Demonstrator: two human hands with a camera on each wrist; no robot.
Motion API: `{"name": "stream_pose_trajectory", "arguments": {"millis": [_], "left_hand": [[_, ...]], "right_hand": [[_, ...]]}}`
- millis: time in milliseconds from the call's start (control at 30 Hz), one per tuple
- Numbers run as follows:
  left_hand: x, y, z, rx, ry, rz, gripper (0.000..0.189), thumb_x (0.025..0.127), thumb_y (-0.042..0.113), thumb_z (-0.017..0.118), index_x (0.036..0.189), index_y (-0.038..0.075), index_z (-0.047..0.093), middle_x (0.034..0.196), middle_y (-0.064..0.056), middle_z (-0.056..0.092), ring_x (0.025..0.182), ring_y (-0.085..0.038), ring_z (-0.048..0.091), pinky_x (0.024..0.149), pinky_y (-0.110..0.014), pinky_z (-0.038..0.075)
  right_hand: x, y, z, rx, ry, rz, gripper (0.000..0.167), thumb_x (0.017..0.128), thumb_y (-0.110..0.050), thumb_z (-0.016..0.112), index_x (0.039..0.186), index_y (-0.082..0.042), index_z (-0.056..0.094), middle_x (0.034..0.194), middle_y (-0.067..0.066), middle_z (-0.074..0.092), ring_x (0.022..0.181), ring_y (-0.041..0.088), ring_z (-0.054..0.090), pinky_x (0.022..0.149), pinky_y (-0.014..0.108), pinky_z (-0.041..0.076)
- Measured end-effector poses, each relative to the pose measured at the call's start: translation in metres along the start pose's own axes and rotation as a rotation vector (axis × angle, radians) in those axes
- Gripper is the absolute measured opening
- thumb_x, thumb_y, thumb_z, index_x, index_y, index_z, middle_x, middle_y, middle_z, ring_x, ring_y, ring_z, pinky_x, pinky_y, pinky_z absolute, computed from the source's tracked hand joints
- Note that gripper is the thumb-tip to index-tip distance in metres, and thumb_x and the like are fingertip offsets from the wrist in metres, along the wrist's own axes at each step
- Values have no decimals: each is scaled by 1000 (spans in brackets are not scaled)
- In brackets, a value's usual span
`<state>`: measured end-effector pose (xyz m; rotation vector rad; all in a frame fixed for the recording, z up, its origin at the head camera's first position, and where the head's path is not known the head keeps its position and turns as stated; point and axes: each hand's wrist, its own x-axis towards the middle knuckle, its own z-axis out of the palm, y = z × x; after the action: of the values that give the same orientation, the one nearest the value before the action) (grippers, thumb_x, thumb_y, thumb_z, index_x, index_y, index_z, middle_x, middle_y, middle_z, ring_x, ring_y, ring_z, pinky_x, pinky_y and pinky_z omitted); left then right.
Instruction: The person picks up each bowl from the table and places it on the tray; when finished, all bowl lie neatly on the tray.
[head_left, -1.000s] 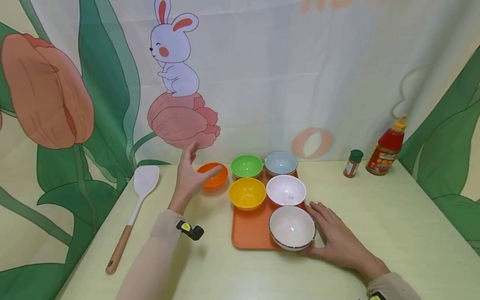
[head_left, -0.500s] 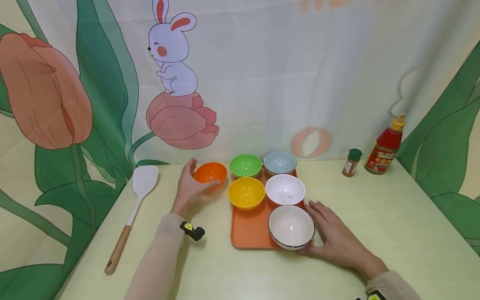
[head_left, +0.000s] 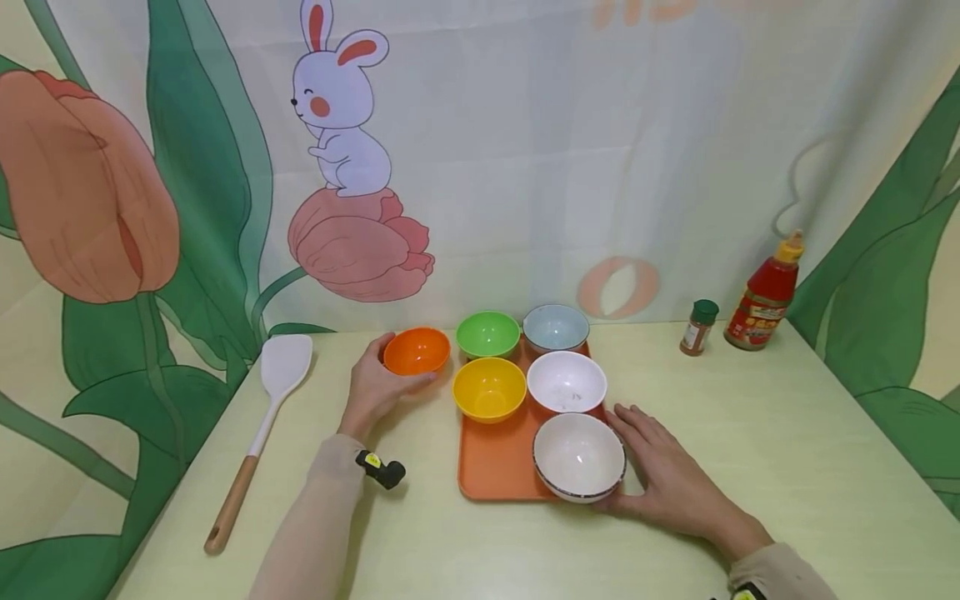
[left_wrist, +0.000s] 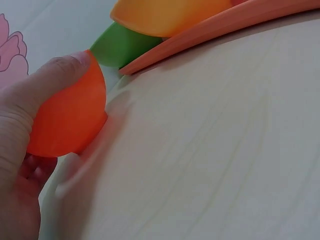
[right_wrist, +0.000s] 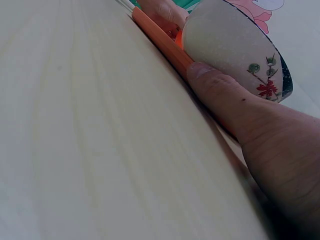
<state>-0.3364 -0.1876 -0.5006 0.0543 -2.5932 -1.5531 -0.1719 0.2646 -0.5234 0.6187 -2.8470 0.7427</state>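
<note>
In the head view my left hand (head_left: 371, 385) holds a small orange bowl (head_left: 417, 352) from its left side. The left wrist view shows the thumb along the outside of the orange bowl (left_wrist: 72, 112), fingers partly hidden behind it. My right hand (head_left: 671, 479) rests at the right front corner of an orange tray (head_left: 495, 467), fingers extended. In the right wrist view its thumb lies on the tray edge (right_wrist: 160, 37), right at a cream bowl (right_wrist: 225, 45) with a painted red flower. On the tray stand this bowl, a white bowl (head_left: 567, 382) and a yellow bowl (head_left: 489, 390).
Behind them sit a green bowl (head_left: 488, 334) and a pale blue bowl (head_left: 556, 327). A white spatula (head_left: 258, 433) with a wooden handle lies at left. A green-capped spice jar (head_left: 699, 327) and a red sauce bottle (head_left: 765, 296) stand at back right, before a printed curtain (head_left: 487, 167).
My left hand has come down onto the orange bowl, and its fingers and thumb have closed round it. The right hand has stayed by the tray corner.
</note>
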Motion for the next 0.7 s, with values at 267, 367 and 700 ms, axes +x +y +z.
{"name": "stream_pose_trajectory", "arguments": {"millis": [267, 367, 700], "left_hand": [[-4, 1, -1, -40, 19, -18, 116, 77, 41, 104, 170, 13, 40, 170, -13, 49, 151, -35, 50, 128, -55, 46], [-5, 5, -3, -56, 32, -6, 116, 77, 40, 105, 170, 14, 40, 169, -11, 50, 151, -34, 50, 128, -54, 47], [-19, 32, -11, -120, 48, 57, 112, 77, 39, 104, 169, 17, 42, 166, -8, 53, 148, -31, 52, 126, -53, 50]], "right_hand": [[0, -3, 0, -4, -15, 14, 128, 78, -84, 84, 174, -14, 37, 178, 15, 37, 166, 46, 28, 127, 76, 36], [0, -2, 0, -3, -26, 25, 129, 78, -88, 81, 175, -15, 36, 178, 15, 36, 166, 46, 27, 127, 77, 36], [0, -1, -1, 3, -8, 7, 127, 79, -84, 84, 174, -14, 38, 177, 16, 38, 166, 47, 28, 127, 77, 35]]}}
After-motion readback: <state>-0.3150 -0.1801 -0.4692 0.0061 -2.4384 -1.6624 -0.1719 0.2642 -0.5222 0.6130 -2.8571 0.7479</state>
